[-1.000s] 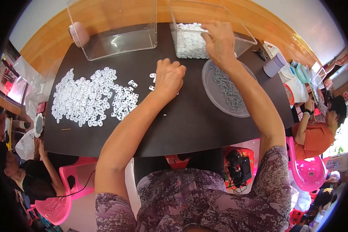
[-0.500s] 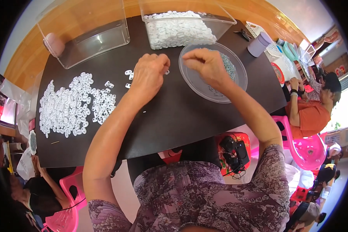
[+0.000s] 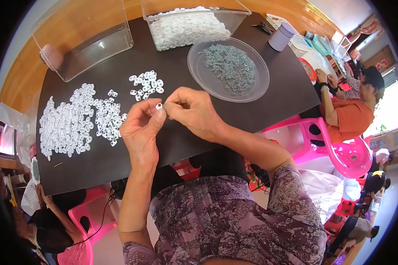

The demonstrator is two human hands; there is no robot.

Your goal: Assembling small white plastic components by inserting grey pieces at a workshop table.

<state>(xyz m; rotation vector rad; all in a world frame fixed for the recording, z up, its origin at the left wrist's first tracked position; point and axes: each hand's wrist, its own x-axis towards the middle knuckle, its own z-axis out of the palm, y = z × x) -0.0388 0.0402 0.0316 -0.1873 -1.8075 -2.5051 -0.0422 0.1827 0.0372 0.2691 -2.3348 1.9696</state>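
Note:
My left hand (image 3: 141,121) is closed, pinching a small white plastic piece (image 3: 159,106) with a dark hole between thumb and forefinger. Against it, the fingertips of my right hand (image 3: 192,110) are pressed together; whatever they hold is hidden. Just beyond my hands lies a small group of white two-holed oval pieces (image 3: 147,84). To the left spread a large pile of the same pieces (image 3: 68,121) and a smaller cluster (image 3: 107,117). A round clear plastic tray (image 3: 202,78) at the right holds many thin grey-green pins or screws (image 3: 234,66).
At the back stand a clear bin (image 3: 151,27) heaped with white pieces and another clear bin (image 3: 66,79). Pliers (image 3: 263,28) and a lilac canister (image 3: 281,37) sit at the far right. A pink chair (image 3: 316,137) and a person in orange (image 3: 353,115) are beside the table.
Both hands have come nearer to me and together; the right has left the tray. The white piece now shows in my left fingers. The whole view has shifted slightly.

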